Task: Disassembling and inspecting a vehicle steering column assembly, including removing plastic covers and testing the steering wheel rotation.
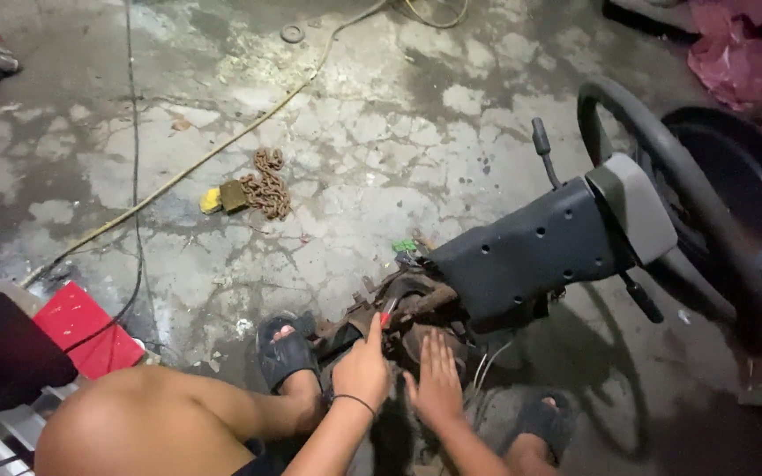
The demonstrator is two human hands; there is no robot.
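Note:
A steering column with a dark grey perforated cover (531,256) lies on the concrete floor. Its black steering wheel (654,167) is at the right and its rusty lower end (416,304) points toward me. My left hand (362,366), with a thin black band at the wrist, is closed around a small red-tipped tool (387,312) held against the rusty end. My right hand (438,381) lies flat beside it, fingers spread, on the rusty part. My feet in black sandals (286,353) are on either side.
A rusty chain (268,187) with a yellow piece lies on the floor to the far left. A yellow hose (178,176) and a black cable (136,220) cross the concrete. A red box (81,328) sits at the left, pink cloth (734,53) top right, a dark round pan (738,176) behind the wheel.

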